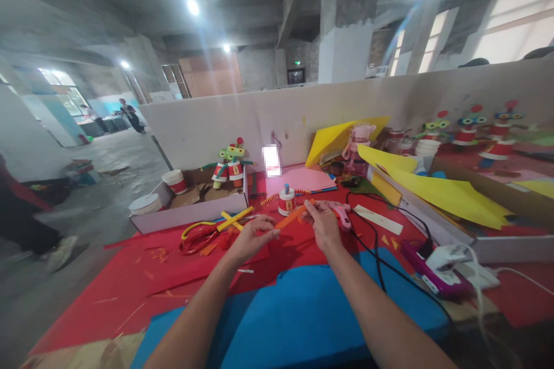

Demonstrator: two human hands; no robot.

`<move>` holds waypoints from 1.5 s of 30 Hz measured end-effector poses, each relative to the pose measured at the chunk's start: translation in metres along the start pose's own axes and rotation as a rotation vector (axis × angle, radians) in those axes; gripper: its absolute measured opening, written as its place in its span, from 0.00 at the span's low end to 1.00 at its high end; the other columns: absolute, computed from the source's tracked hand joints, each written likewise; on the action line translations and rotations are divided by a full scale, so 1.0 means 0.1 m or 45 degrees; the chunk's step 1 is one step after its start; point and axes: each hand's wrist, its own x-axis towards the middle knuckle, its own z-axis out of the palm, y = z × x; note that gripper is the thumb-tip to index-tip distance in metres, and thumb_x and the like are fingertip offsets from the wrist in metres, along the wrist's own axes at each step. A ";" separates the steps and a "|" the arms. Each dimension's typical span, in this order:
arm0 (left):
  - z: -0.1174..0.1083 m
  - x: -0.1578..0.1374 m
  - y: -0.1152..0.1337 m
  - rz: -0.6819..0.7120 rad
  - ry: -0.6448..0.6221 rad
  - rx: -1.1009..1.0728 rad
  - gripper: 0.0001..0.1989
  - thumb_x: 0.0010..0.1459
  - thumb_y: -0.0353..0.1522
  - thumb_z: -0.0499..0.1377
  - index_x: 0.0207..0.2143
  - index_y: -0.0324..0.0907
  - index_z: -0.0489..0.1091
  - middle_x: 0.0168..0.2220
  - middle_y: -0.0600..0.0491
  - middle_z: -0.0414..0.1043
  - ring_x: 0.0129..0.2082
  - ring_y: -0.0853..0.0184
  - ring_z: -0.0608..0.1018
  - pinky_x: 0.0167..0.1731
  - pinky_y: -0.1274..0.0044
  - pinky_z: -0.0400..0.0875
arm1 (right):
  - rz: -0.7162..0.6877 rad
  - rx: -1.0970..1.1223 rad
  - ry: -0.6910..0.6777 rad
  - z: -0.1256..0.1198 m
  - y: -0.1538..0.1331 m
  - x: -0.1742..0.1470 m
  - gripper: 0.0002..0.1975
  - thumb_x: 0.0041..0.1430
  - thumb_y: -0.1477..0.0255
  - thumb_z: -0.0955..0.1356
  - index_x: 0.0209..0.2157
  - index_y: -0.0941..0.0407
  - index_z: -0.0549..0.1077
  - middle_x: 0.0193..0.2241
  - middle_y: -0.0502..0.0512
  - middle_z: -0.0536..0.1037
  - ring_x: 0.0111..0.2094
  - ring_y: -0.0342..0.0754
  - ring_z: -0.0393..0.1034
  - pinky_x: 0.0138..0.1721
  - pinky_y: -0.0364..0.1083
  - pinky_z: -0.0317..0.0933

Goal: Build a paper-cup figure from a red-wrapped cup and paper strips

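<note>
An orange paper strip [291, 219] stretches between my two hands above the red-covered table. My left hand [258, 233] pinches its left end between thumb and fingers. At the other end, my right hand [322, 222] grips the strip with closed fingers. Just beyond the strip stands a small white-and-red cup figure [286, 200] with coiled paper arms and a blue top. A pink glue gun [343, 214] lies right behind my right hand. Left of my left hand are red-handled scissors [199, 242] and crossed yellow strips [236, 219].
Blue sheets [277, 311] cover the table's near edge. A purple power strip [435, 271] with black and white cables lies right. Open boxes [190, 213] stand on both sides, one holding finished cup figures [236, 167]. Yellow sheets [437, 184] lean over the right box. A person walks at far left.
</note>
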 end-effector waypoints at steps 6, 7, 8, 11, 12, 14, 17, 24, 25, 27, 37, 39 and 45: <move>-0.16 0.01 -0.11 -0.102 0.262 -0.162 0.17 0.55 0.43 0.60 0.23 0.39 0.69 0.23 0.55 0.69 0.26 0.70 0.70 0.30 0.78 0.64 | 0.078 -0.134 -0.162 -0.02 -0.04 -0.01 0.20 0.37 0.59 0.78 0.23 0.57 0.70 0.17 0.45 0.72 0.19 0.40 0.68 0.25 0.41 0.68; -0.19 0.01 -0.13 -0.122 0.332 -0.209 0.16 0.54 0.42 0.61 0.23 0.39 0.69 0.23 0.55 0.70 0.26 0.70 0.71 0.29 0.79 0.64 | 0.126 -0.188 -0.248 -0.02 -0.05 -0.03 0.20 0.37 0.59 0.77 0.23 0.58 0.71 0.18 0.46 0.73 0.19 0.39 0.68 0.25 0.41 0.68; -0.23 0.00 -0.15 -0.138 0.403 -0.267 0.15 0.52 0.42 0.62 0.24 0.39 0.69 0.22 0.56 0.70 0.25 0.70 0.71 0.29 0.79 0.65 | 0.179 -0.243 -0.349 -0.02 -0.05 -0.04 0.20 0.37 0.59 0.77 0.23 0.58 0.71 0.19 0.47 0.74 0.19 0.39 0.68 0.25 0.41 0.68; -0.31 0.01 -0.17 -0.151 0.591 -0.501 0.13 0.49 0.40 0.65 0.30 0.40 0.69 0.22 0.58 0.70 0.25 0.71 0.73 0.31 0.79 0.68 | 0.275 -0.360 -0.579 0.00 -0.03 -0.10 0.20 0.36 0.58 0.77 0.23 0.59 0.72 0.18 0.48 0.75 0.18 0.40 0.69 0.24 0.42 0.68; -0.31 0.02 -0.16 -0.141 0.646 -0.591 0.15 0.49 0.39 0.66 0.34 0.41 0.69 0.23 0.59 0.70 0.25 0.72 0.74 0.32 0.78 0.69 | 0.282 -0.359 -0.587 0.02 -0.01 -0.12 0.20 0.36 0.58 0.77 0.22 0.59 0.73 0.18 0.48 0.75 0.18 0.40 0.69 0.24 0.41 0.68; -0.27 0.04 -0.13 -0.123 0.711 -0.731 0.19 0.49 0.39 0.66 0.41 0.42 0.67 0.25 0.59 0.72 0.25 0.72 0.74 0.33 0.77 0.71 | 0.281 -0.279 -0.504 0.05 0.02 -0.15 0.20 0.35 0.58 0.78 0.23 0.59 0.73 0.19 0.48 0.76 0.18 0.40 0.69 0.25 0.41 0.69; -0.10 0.06 -0.07 -0.191 0.603 -0.714 0.21 0.48 0.40 0.66 0.42 0.40 0.70 0.27 0.56 0.73 0.23 0.73 0.73 0.29 0.78 0.69 | 0.299 -0.123 -0.375 0.10 0.06 -0.18 0.21 0.34 0.59 0.78 0.25 0.59 0.74 0.21 0.48 0.77 0.19 0.39 0.70 0.27 0.41 0.70; 0.24 0.06 -0.05 -0.242 0.409 -0.521 0.17 0.46 0.42 0.66 0.19 0.37 0.71 0.17 0.57 0.67 0.20 0.74 0.66 0.23 0.81 0.61 | 0.475 -0.127 -0.566 0.12 0.17 -0.28 0.20 0.40 0.59 0.78 0.27 0.60 0.75 0.23 0.50 0.78 0.20 0.39 0.71 0.26 0.39 0.69; 0.24 0.06 -0.05 -0.243 0.426 -0.513 0.18 0.46 0.43 0.66 0.18 0.37 0.70 0.16 0.57 0.66 0.19 0.74 0.65 0.22 0.81 0.60 | 0.518 -0.106 -0.594 0.12 0.18 -0.28 0.20 0.43 0.58 0.77 0.28 0.60 0.75 0.23 0.51 0.78 0.21 0.40 0.72 0.27 0.40 0.69; 0.22 0.06 -0.05 -0.267 0.443 -0.499 0.19 0.46 0.44 0.66 0.17 0.37 0.70 0.15 0.58 0.64 0.18 0.75 0.64 0.20 0.81 0.58 | 0.636 -0.048 -0.646 0.11 0.19 -0.27 0.20 0.49 0.57 0.74 0.30 0.61 0.74 0.22 0.53 0.78 0.21 0.42 0.73 0.29 0.42 0.71; 0.20 0.05 -0.01 -0.252 0.395 -0.515 0.17 0.44 0.43 0.67 0.20 0.38 0.74 0.18 0.56 0.70 0.20 0.73 0.66 0.21 0.81 0.60 | 0.915 0.135 -0.731 0.05 0.17 -0.24 0.14 0.57 0.63 0.72 0.34 0.62 0.73 0.25 0.53 0.79 0.24 0.41 0.74 0.31 0.42 0.72; 0.21 0.05 -0.02 -0.258 0.387 -0.522 0.16 0.44 0.43 0.67 0.21 0.38 0.75 0.19 0.55 0.71 0.21 0.73 0.67 0.22 0.81 0.61 | 0.917 0.152 -0.727 0.04 0.19 -0.24 0.14 0.55 0.64 0.73 0.33 0.62 0.73 0.24 0.52 0.78 0.23 0.40 0.73 0.31 0.41 0.72; 0.19 0.05 -0.05 -0.239 0.388 -0.466 0.17 0.45 0.42 0.66 0.19 0.37 0.72 0.17 0.56 0.68 0.20 0.73 0.66 0.22 0.81 0.60 | 0.829 0.030 -0.753 0.04 0.15 -0.22 0.19 0.52 0.58 0.73 0.33 0.62 0.73 0.24 0.53 0.78 0.22 0.40 0.72 0.31 0.44 0.72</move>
